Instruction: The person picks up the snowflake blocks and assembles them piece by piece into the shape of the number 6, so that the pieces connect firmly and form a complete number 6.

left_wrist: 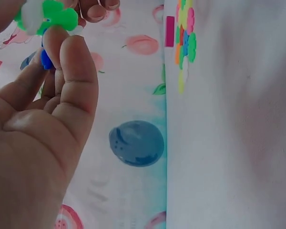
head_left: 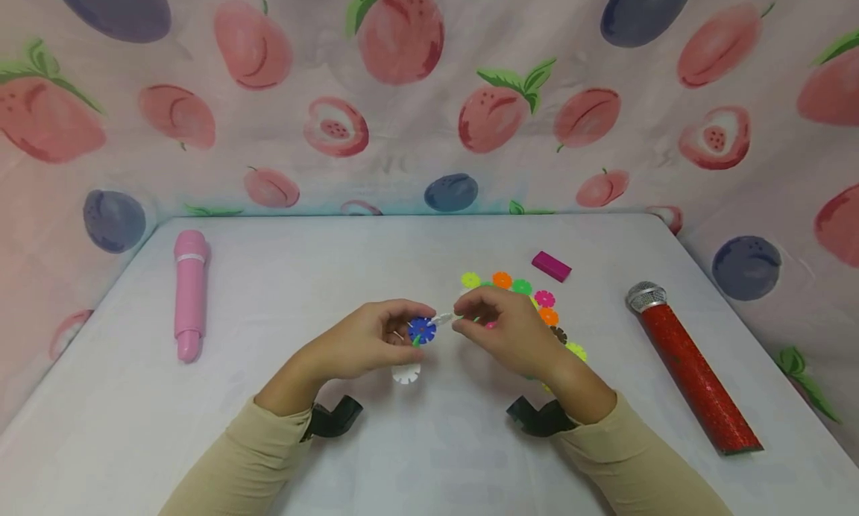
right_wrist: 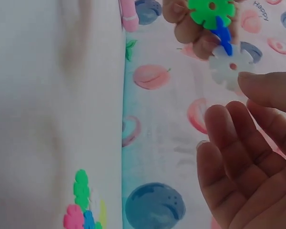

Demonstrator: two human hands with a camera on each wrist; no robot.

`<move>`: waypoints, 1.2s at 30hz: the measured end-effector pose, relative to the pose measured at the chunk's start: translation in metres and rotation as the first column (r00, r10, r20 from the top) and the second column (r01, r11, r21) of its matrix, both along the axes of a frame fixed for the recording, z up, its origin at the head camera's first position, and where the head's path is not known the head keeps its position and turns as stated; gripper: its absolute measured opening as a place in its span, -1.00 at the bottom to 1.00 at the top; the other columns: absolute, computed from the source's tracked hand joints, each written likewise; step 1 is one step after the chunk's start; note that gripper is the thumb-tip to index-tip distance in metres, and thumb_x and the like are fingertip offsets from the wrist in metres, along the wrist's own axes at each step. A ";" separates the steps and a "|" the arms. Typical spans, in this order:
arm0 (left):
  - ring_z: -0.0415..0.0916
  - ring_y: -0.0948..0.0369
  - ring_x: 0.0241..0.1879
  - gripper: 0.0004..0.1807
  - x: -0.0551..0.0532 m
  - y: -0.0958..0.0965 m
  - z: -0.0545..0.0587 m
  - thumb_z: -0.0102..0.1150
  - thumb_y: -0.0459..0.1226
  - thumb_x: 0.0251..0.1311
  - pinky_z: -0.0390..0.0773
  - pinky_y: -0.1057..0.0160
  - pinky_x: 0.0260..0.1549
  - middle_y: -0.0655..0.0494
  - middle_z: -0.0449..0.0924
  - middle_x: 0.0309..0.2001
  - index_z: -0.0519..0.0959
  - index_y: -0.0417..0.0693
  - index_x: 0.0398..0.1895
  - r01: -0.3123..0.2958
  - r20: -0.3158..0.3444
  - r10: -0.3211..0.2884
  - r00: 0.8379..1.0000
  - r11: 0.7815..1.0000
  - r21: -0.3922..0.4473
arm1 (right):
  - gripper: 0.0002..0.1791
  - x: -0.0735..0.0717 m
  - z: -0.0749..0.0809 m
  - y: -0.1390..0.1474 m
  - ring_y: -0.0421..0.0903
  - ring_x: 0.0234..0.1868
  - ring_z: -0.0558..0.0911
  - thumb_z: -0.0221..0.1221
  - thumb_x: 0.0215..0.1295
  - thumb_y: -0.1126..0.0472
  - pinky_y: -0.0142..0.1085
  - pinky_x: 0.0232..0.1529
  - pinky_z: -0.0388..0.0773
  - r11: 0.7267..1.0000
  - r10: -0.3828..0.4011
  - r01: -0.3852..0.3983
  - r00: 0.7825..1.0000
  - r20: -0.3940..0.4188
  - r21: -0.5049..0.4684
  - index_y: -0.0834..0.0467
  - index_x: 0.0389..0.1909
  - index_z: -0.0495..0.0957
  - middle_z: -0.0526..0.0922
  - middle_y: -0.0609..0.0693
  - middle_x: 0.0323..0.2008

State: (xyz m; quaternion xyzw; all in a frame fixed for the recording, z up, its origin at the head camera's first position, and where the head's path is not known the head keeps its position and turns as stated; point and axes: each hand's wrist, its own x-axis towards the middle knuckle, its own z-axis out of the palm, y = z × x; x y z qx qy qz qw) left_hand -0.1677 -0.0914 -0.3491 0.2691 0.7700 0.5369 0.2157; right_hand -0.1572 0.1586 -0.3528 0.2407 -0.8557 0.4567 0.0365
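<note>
My left hand (head_left: 359, 341) pinches a small chain of notched plastic discs. A blue disc (head_left: 422, 330) stands at its fingertips, joined to a green disc (right_wrist: 212, 12). From the blue one, a white disc (right_wrist: 231, 67) reaches toward my right hand (head_left: 513, 329). Another white disc (head_left: 406, 374) shows just below the left hand. The right hand's fingers are bent, with a gap between thumb and index finger. In the right wrist view its thumb (right_wrist: 269, 90) overlaps the edge of the white disc.
Behind the right hand lies a group of coloured discs (head_left: 545, 298), partly hidden by it. A magenta block (head_left: 552, 266) is farther back. A pink toy microphone (head_left: 191, 292) lies at left, a red microphone (head_left: 698, 374) at right. Fruit-patterned cloth (head_left: 403, 113) rises behind the white table.
</note>
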 end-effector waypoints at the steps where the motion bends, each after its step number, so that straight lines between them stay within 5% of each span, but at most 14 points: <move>1: 0.50 0.11 -0.23 -0.44 0.000 0.000 0.000 0.38 -0.36 0.19 0.59 0.28 -0.24 0.02 0.56 -0.23 0.47 -0.26 0.26 -0.003 0.003 0.003 1.000 1.000 0.000 | -0.80 0.000 0.001 0.003 -0.15 -0.23 0.67 0.38 0.22 0.33 -0.25 -0.16 0.65 1.000 -0.005 0.005 1.000 0.020 -0.003 0.21 -0.14 0.65 0.70 -0.01 -0.22; 11: 0.47 0.10 -0.22 -0.42 -0.001 0.001 0.002 0.42 -0.33 0.16 0.55 0.31 -0.26 0.02 0.54 -0.23 0.48 -0.18 0.26 -0.046 0.003 0.046 0.999 0.998 -0.041 | -0.69 0.000 -0.004 0.045 -0.10 -0.15 0.66 0.37 0.24 0.28 -0.24 -0.09 0.62 0.990 -0.056 0.041 0.993 0.107 0.137 0.25 -0.01 0.65 0.70 0.05 -0.15; 19: 0.47 0.10 -0.22 -0.43 0.000 -0.001 0.003 0.42 -0.34 0.16 0.55 0.32 -0.26 0.02 0.53 -0.24 0.48 -0.18 0.25 -0.047 0.008 0.048 0.999 0.998 -0.040 | -0.64 0.008 -0.016 0.073 -0.03 -0.09 0.63 0.39 0.23 0.20 -0.28 -0.13 0.62 0.967 -0.112 0.051 0.966 0.235 0.251 0.18 0.03 0.64 0.68 -0.01 -0.11; 27: 0.48 0.10 -0.23 -0.43 -0.001 -0.001 0.001 0.42 -0.35 0.16 0.55 0.31 -0.26 0.02 0.54 -0.25 0.49 -0.23 0.24 -0.036 0.018 0.037 0.999 0.999 -0.026 | -0.63 0.017 -0.023 0.090 -0.05 -0.10 0.63 0.42 0.19 0.18 -0.19 -0.11 0.64 0.936 -0.150 0.052 0.954 0.260 0.347 0.13 0.03 0.65 0.68 -0.09 -0.13; 36: 0.48 0.10 -0.23 -0.44 0.001 0.000 0.003 0.42 -0.36 0.15 0.55 0.31 -0.26 0.03 0.54 -0.25 0.49 -0.18 0.24 -0.038 0.023 0.039 0.999 0.999 -0.035 | -0.58 0.027 -0.024 0.104 -0.01 -0.02 0.61 0.48 0.10 0.22 -0.09 -0.01 0.62 0.933 -0.139 0.026 0.947 0.290 0.360 0.12 0.00 0.65 0.67 -0.07 -0.09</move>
